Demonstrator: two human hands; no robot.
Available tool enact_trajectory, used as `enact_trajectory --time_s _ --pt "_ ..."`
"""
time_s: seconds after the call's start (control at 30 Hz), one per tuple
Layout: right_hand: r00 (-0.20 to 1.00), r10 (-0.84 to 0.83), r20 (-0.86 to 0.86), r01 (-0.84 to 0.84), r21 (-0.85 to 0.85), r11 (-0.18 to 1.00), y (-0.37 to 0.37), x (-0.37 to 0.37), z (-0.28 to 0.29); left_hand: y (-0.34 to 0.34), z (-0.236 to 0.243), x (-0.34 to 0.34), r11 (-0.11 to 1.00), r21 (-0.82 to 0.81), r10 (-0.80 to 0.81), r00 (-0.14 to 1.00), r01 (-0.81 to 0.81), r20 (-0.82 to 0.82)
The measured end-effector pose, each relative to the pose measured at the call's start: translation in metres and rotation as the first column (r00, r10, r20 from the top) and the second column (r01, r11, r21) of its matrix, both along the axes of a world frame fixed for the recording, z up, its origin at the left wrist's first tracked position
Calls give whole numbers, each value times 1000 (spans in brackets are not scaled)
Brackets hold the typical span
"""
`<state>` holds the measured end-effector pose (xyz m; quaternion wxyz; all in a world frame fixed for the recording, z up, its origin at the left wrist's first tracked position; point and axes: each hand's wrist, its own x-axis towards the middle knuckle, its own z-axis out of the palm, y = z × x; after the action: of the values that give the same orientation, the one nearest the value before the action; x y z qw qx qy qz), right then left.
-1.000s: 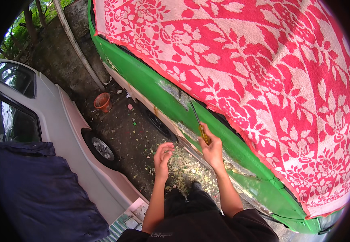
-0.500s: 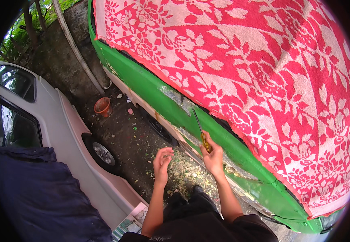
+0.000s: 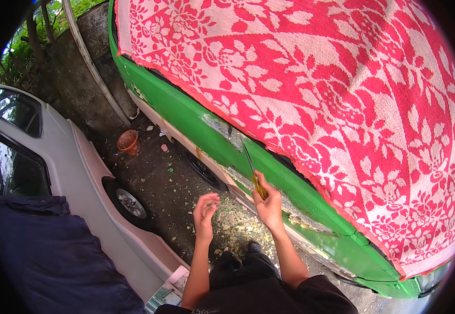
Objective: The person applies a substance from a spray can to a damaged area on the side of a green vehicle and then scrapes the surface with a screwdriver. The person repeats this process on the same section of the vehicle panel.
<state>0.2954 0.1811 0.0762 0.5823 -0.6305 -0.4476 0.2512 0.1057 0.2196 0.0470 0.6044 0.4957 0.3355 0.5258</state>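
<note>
Screwdriver (image 3: 258, 185) juts forward from gripping right hand (image 3: 270, 207); left hand (image 3: 204, 214) nearby, loosely curled.

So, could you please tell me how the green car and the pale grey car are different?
Paint: the green car has rough, worn patches, one near the tip of the yellow-handled tool; the pale grey car shows no such patches.
Cover: the green car carries a red-and-pale floral cloth, the pale grey car a plain dark blue cloth.
Shared: each has a cloth draped over it and a wheel in view.
</note>
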Motion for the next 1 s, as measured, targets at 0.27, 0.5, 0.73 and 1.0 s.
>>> enact_trajectory --time_s 0.27,0.5,0.73,1.0 --pt "1000 15 1 -15 -110 994 31 -18 26 2 2 0 1000 -14 11 1000 -11 -9" --pt "1000 -26 13 27 -73 997 14 1 -11 7 -7 -10 999 0 34 998 -34 -50" --pt "999 -15 35 15 1 1000 -1 6 -11 9 -8 3 1000 15 22 999 -21 -38" --pt "998 -13 67 8 79 997 1 9 -5 10 -10 6 1000 14 12 1000 -12 -22"
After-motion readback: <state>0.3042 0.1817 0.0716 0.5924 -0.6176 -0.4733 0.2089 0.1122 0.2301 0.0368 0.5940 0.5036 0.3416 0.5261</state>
